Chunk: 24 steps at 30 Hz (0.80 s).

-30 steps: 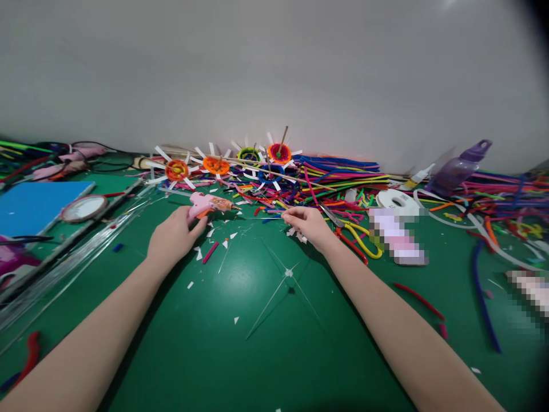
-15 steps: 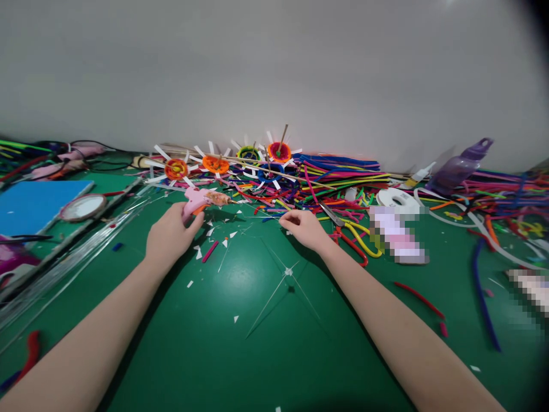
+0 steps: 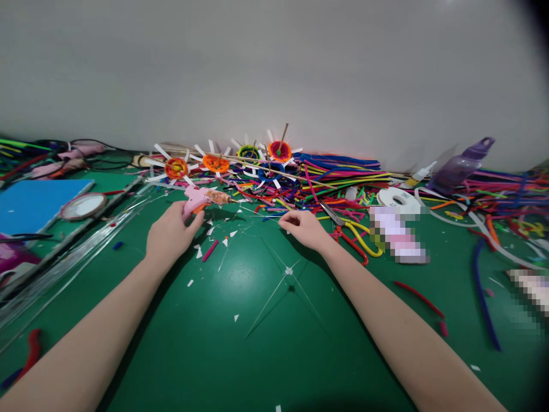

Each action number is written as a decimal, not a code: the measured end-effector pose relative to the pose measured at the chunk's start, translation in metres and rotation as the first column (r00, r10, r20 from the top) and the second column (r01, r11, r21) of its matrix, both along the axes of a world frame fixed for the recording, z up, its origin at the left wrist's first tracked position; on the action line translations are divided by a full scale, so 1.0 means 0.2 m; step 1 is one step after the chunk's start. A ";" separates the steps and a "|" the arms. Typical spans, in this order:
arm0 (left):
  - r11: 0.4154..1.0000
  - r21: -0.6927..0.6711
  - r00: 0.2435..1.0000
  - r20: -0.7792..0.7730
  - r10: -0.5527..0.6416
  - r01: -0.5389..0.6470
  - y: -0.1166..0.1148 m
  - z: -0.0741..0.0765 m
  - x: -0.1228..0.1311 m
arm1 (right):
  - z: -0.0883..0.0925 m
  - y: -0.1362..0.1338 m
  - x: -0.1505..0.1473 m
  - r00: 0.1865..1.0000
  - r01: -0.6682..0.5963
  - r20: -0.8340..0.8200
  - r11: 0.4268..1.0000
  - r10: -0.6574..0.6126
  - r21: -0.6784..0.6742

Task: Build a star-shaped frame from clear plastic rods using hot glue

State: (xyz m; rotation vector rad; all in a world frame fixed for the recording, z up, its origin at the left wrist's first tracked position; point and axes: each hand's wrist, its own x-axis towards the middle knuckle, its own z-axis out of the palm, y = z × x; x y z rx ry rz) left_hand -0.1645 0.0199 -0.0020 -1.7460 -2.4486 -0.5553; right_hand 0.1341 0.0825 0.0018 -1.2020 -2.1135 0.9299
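Observation:
My left hand (image 3: 171, 232) is closed round the handle of a pink hot glue gun (image 3: 199, 198), its nozzle pointing right. My right hand (image 3: 303, 229) pinches a thin clear strand (image 3: 257, 213), whose left end lies close to the nozzle. Whether strand and nozzle touch I cannot tell. Below and between the hands stands a cross of thin clear strands (image 3: 289, 271), joined by a clear lump at its middle and casting a shadow on the green table (image 3: 206, 355). White paper scraps (image 3: 198, 252) and a short magenta pipe cleaner piece (image 3: 210, 250) lie near my left hand.
Round pipe cleaner pieces with white strips (image 3: 215, 164) line the back, beside heaped pipe cleaners (image 3: 343, 171). Scissors (image 3: 360, 236), a white spool (image 3: 398, 200) and a purple bottle (image 3: 461, 166) are at right. A tape roll (image 3: 83, 206) and clear strips (image 3: 64, 274) lie left.
The strand in my right hand has tilted, its left end now higher and nearer the glue gun's nozzle. Both hands have barely moved.

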 end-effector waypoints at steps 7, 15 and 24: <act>1.000 0.005 1.000 0.014 0.014 -0.014 0.00 0.01 0.00 | 0.01 0.00 0.00 1.000 0.003 0.009 1.000 -0.003 -0.005; 0.998 -0.018 0.998 0.038 0.057 -0.056 -0.01 0.04 0.02 | 0.00 0.00 0.01 1.000 -0.011 0.010 1.000 0.011 -0.007; 0.993 -0.115 0.999 0.027 0.022 -0.019 -0.04 0.07 0.01 | -0.02 0.02 0.02 0.997 -0.034 -0.077 0.998 0.030 -0.061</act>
